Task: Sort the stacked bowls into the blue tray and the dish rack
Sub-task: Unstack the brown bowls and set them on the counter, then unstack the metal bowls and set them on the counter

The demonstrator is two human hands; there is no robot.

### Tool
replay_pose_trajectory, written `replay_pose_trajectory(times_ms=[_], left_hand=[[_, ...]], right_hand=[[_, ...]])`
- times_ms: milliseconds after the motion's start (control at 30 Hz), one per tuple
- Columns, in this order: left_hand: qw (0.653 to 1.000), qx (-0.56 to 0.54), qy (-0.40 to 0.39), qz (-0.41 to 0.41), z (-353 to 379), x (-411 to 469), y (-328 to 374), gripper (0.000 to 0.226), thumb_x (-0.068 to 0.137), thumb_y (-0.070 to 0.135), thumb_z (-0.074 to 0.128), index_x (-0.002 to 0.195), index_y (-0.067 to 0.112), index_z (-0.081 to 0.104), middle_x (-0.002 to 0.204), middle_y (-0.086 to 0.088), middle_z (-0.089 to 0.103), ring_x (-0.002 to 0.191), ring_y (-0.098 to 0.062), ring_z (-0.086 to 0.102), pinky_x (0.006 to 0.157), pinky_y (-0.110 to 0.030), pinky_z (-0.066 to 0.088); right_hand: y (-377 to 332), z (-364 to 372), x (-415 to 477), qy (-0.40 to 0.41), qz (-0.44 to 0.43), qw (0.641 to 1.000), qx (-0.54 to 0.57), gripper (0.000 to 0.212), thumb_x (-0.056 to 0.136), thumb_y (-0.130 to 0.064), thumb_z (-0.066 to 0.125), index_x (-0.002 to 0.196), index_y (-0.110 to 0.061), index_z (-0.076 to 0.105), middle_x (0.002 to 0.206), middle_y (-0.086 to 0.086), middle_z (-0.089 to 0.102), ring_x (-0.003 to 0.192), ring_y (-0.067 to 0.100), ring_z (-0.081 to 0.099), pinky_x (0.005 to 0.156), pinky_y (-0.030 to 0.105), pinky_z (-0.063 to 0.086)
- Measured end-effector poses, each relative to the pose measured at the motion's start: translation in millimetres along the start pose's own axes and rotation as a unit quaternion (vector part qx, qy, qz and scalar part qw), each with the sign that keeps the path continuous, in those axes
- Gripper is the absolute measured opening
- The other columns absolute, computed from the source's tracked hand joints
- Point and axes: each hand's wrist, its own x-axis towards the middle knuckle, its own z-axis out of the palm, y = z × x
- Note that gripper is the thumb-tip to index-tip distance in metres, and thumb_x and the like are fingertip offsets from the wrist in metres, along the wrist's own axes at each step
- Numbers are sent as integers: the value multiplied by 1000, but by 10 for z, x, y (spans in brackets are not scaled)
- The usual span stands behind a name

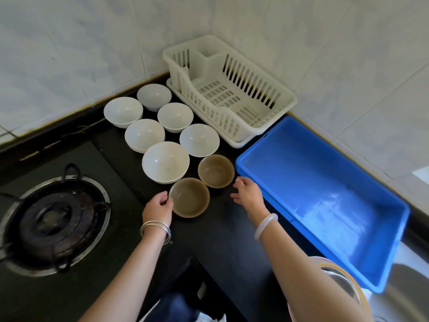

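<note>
My left hand (157,209) touches the rim of the near brown glazed bowl (189,197) at its 9 o'clock; grip unconfirmed. My right hand (248,194) hovers open and empty at its 3 o'clock. Probably rigid, smooth, breakable: pinch the rim. The blue plastic tray (383,259) lies further at 3 o'clock.

1. My left hand (157,209) curls at the near brown bowl's (189,197) left rim, fingertips touching it; forearm stretched forward.
2. My right hand (248,194) hovers right of that bowl, fingers spread, empty.
</note>
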Motion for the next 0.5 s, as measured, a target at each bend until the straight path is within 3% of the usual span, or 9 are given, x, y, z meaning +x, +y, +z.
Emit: replay_pose_trajectory(times_ms=[133, 233, 333, 500], left_hand=[[990, 93, 31, 99, 14, -219, 112, 32, 88, 18, 54, 120, 14, 57, 123, -10, 60, 112, -28, 56, 92, -39, 46], [984, 108, 10, 138, 138, -463, 194, 24, 88, 17, 54, 112, 14, 61, 116, -10, 63, 105, -26, 60, 86, -34, 47], [979, 105, -54, 167, 372, -765, 235, 19, 88, 14, 55, 106, 13, 63, 106, -8, 67, 88, -17, 59, 76, -27, 44], [944, 157, -182, 227, 914, -1355, 179, 18, 87, 17, 57, 104, 17, 64, 104, -1, 66, 82, -8, 56, 75, -21, 44]], right_hand=[[95, -325, -339, 26, -92, 994, -51, 27, 98, -34, 41, 116, -23, 59, 107, -1, 65, 82, 8, 64, 73, 26, 52], [277, -667, -631, 72, -126, 987, -70, 18, 95, -31, 46, 93, -26, 63, 92, 0, 69, 79, 15, 66, 72, 33, 54], [572, -1040, -906, 136, -121, 977, -111, 17, 93, -26, 50, 88, -21, 66, 83, 5, 71, 79, 26, 67, 77, 38, 53], [1201, -1626, -1376, 264, -77, 940, -201, 13, 92, -23, 56, 91, -19, 68, 86, 7, 72, 86, 29, 66, 68, 31, 43]])
